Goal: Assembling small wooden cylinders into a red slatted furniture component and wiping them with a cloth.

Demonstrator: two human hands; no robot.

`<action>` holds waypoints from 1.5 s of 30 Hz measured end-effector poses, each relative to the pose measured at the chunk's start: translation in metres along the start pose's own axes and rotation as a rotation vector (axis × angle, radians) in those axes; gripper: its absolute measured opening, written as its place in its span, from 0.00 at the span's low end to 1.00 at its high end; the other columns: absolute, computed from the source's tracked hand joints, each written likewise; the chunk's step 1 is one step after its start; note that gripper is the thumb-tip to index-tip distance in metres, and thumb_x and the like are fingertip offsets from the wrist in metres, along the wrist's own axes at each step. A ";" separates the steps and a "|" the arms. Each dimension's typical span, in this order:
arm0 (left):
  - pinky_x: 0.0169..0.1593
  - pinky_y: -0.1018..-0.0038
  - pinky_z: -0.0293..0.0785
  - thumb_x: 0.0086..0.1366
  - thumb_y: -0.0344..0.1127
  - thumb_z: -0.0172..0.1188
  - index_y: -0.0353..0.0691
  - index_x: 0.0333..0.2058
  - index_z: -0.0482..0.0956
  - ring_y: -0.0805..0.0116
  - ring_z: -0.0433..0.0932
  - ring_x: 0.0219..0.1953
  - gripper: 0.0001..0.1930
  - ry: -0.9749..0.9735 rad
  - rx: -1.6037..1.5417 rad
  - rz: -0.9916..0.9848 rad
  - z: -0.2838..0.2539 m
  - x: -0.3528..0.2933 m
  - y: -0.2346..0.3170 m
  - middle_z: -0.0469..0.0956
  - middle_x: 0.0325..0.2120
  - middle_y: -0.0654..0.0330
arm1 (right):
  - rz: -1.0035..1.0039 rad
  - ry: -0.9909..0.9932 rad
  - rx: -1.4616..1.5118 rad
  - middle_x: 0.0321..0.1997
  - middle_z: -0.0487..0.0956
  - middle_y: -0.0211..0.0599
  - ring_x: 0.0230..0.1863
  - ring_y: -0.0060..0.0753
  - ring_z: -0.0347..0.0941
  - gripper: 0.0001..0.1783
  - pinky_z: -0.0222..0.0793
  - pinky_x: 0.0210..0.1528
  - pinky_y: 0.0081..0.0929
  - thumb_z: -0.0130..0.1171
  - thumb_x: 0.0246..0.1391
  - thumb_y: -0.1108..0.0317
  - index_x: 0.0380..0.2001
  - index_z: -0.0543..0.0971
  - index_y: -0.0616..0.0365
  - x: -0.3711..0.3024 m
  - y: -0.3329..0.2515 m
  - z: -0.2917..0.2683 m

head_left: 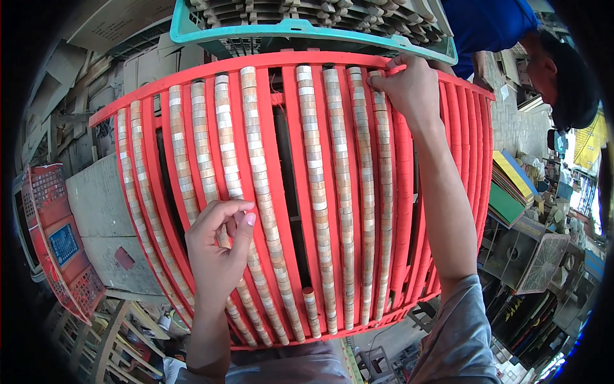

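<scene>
Fingers curled, your left hand nearly pinches above discs, hold unclear; your right hand bends fingers at far edge of red rack, grip unclear.

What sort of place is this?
Probably a woodworking workshop, though it could be a small factory: rows of small round wooden pieces lie along a red slatted rack, and a teal crate beyond it is piled with wooden parts.
</scene>
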State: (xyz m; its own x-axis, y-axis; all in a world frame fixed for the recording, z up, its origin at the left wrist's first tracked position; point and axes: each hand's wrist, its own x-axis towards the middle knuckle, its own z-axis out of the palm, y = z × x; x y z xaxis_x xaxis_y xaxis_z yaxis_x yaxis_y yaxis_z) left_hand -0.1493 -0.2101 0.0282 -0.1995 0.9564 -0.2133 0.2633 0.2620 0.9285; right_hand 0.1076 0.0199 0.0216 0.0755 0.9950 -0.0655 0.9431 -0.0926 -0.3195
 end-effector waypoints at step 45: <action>0.29 0.83 0.58 0.62 0.24 0.63 0.36 0.39 0.82 0.83 0.67 0.25 0.07 0.004 -0.023 -0.016 0.000 -0.004 -0.008 0.76 0.26 0.66 | -0.088 0.049 0.071 0.18 0.80 0.45 0.23 0.41 0.80 0.16 0.77 0.31 0.33 0.75 0.40 0.61 0.20 0.81 0.62 -0.004 0.007 0.003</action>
State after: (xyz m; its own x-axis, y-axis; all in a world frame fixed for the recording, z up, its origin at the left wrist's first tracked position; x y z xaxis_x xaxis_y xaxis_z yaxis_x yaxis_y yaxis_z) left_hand -0.1508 -0.2155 0.0220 -0.2074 0.9516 -0.2269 0.2385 0.2741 0.9317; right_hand 0.1125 0.0152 0.0167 0.0106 0.9999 0.0112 0.9217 -0.0054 -0.3880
